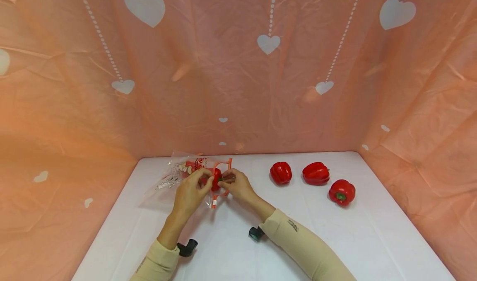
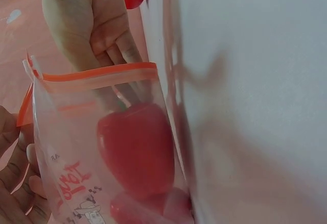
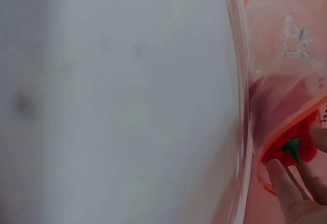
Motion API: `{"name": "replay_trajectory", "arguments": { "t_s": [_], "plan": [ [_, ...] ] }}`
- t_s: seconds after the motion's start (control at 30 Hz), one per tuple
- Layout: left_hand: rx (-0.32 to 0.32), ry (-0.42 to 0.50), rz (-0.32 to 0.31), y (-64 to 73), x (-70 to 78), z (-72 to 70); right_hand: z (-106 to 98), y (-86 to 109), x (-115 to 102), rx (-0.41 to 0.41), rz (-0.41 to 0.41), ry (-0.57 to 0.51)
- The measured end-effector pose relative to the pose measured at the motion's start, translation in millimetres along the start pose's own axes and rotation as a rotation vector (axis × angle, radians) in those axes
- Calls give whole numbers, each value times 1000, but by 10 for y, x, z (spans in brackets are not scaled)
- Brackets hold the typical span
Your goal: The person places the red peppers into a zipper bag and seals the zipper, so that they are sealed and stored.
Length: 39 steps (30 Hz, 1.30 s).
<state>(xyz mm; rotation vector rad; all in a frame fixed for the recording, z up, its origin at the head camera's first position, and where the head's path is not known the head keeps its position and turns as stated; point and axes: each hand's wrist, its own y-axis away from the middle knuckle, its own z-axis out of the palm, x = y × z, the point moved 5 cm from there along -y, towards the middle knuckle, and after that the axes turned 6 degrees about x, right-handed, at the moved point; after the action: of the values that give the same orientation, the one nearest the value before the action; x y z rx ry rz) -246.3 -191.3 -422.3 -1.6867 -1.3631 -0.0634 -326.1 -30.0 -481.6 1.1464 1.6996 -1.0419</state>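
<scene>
A clear zip bag with an orange-edged mouth lies at the table's back left, printed in red and black. My left hand pinches the bag's rim at its near side. Just inside the mouth is a red bell pepper, its green stem facing out. My right hand reaches into the mouth, fingers and thumb gripping that pepper around its stem end. Another red pepper shows through the plastic deeper in the bag, against the first one.
Three more red bell peppers lie to the right: one pepper nearest the bag, one on its side, and one with its stem toward me. The white table is enclosed by an orange curtain printed with hearts.
</scene>
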Motion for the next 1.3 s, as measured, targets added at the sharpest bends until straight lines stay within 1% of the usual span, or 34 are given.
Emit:
{"name": "replay_trajectory", "arguments": {
  "t_s": [0.2, 0.37, 0.53, 0.7, 0.87, 1.07, 1.2, 1.3],
  "plan": [
    [-5, 0, 7, -5, 13, 6, -49, 14, 30, -15, -3, 11],
    [-6, 4, 0, -9, 16, 10, -108, 44, 32, -30, -11, 7],
    [-11, 4, -8, -10, 11, 7, -159, 100, 2, -45, -23, 7],
    [-20, 0, -16, -9, 7, 7, -238, 176, -24, -47, -52, 30],
    [-19, -2, -18, -12, 6, 6, -370, 231, -35, -43, -73, 67],
    [-20, 3, -20, -10, 8, 5, -569, 269, -28, -33, -84, 82],
    [-20, 4, -22, -9, 10, 2, -710, 295, -9, -7, -85, 105],
    [-19, 3, -21, -7, 9, -1, -809, 320, -4, 10, -89, 143]
  ]
}}
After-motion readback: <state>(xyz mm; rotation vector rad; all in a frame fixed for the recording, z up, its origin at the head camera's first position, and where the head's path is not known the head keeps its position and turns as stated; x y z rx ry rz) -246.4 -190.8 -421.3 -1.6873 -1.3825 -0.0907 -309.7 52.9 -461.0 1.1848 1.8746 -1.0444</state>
